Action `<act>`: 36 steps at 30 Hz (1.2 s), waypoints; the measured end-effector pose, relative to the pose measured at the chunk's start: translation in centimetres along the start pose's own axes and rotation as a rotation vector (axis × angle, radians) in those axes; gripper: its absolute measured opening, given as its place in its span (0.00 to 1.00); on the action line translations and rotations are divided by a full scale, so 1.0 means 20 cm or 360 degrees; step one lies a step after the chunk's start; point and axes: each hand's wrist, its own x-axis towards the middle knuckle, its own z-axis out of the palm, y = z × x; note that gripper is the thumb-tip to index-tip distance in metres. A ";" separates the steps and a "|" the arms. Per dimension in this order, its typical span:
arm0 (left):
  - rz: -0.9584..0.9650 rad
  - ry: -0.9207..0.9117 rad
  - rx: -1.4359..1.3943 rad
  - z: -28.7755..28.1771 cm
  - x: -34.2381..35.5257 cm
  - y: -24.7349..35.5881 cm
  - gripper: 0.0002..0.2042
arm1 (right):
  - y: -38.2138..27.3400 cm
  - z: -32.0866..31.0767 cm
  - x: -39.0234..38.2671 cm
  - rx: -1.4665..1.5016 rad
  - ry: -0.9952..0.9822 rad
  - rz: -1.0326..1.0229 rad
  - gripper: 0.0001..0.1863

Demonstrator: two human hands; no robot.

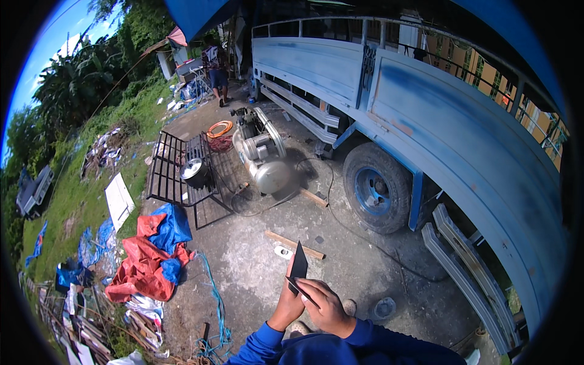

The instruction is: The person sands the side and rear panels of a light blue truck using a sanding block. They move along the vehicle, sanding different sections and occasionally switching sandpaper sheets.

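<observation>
And here's the big one, the pale blue truck, filling your whole right side, its wheel planted on the concrete. Ahead on your left stands the slatted metal bench, with a dark bucket on it, and just beside the bench sits the air compressor. Nearer, there's the crumpled red and blue tarpaulin, lying in a heap. Watch the floor: a dark hose snakes across the concrete past the wheel, and a blue rope trails to the left of your feet. Step without looking and either could catch a shoe; that wooden strip in front of you could roll an ankle too.

Now to your hands, close together in front of you! Your right hand has thumb and fingers pinched on the near flap of the dark sheet. Your left hand is behind it, flat against the sheet, but most of its fingers are hidden, so I cannot tell how tightly they grip. The sheet is between both hands, above the concrete, seemingly folded, one part standing up. If the left hold is loose, a tug from the right could slip it free; pinch too hard and the fold might crease crooked or crack
</observation>
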 end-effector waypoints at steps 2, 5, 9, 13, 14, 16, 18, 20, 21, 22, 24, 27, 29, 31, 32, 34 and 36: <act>0.0011 -0.0020 -0.0020 0.01 -0.01 0.01 0.40 | 0.10 0.01 0.00 -0.0074 0.0111 0.0015 0.15; -0.0050 -0.0212 0.0060 0.12 -0.10 0.11 0.35 | 0.35 -0.07 0.08 0.0114 0.0353 0.0598 0.17; -0.0761 0.0097 -0.0680 -0.10 -0.10 -0.03 0.32 | 0.21 -0.20 0.07 0.0798 0.0494 0.0787 0.17; -0.0312 0.0751 -0.0358 0.00 -0.02 -0.06 0.30 | 0.03 -0.07 -0.03 0.0636 0.0394 0.0453 0.19; -0.0206 0.0614 -0.0174 0.00 -0.03 -0.10 0.29 | 0.03 -0.04 -0.03 0.0319 0.0310 0.0204 0.19; -0.0276 0.0308 -0.0181 -0.02 -0.06 -0.14 0.31 | 0.05 -0.05 0.01 0.0426 0.0209 0.0298 0.19; -0.0342 -0.0022 -0.0216 0.00 -0.05 0.01 0.33 | 0.11 -0.12 0.04 0.0571 0.0194 0.0552 0.18; -0.0408 -0.0351 -0.0250 0.02 -0.02 0.11 0.35 | 0.10 -0.18 0.06 0.0203 -0.0062 0.0106 0.18; -0.0159 -0.0352 -0.0047 -0.02 -0.01 0.01 0.36 | -0.01 -0.19 0.06 0.0030 -0.0239 -0.0170 0.18; 0.0092 -0.0316 0.0163 -0.07 0.01 -0.09 0.36 | -0.08 -0.19 0.06 -0.0145 -0.0415 -0.0446 0.18; -0.0003 -0.0425 0.0251 -0.07 -0.02 -0.12 0.35 | -0.06 -0.17 0.04 -0.0298 -0.0306 -0.0490 0.21; -0.0200 -0.0280 0.0078 0.01 -0.02 0.00 0.34 | 0.20 -0.19 0.10 -0.0437 0.0042 0.0074 0.23; 0.0042 -0.0156 0.0255 -0.01 0.00 0.04 0.35 | 0.05 -0.13 0.04 -0.0352 -0.0123 -0.0244 0.24; 0.0222 -0.0200 0.0316 -0.05 0.00 -0.03 0.35 | -0.08 -0.10 0.02 -0.0332 -0.0236 -0.0402 0.25; -0.0144 -0.0223 0.0120 -0.01 0.01 0.05 0.35 | 0.01 -0.09 0.01 -0.0382 -0.0112 -0.0284 0.22; -0.0141 -0.0241 0.0176 -0.03 -0.01 0.02 0.34 | 0.22 -0.10 0.07 -0.0237 0.0233 0.0145 0.20; -0.0154 -0.0227 0.0239 -0.08 -0.03 -0.05 0.34 | 0.12 -0.09 0.05 -0.0257 0.0091 0.0019 0.19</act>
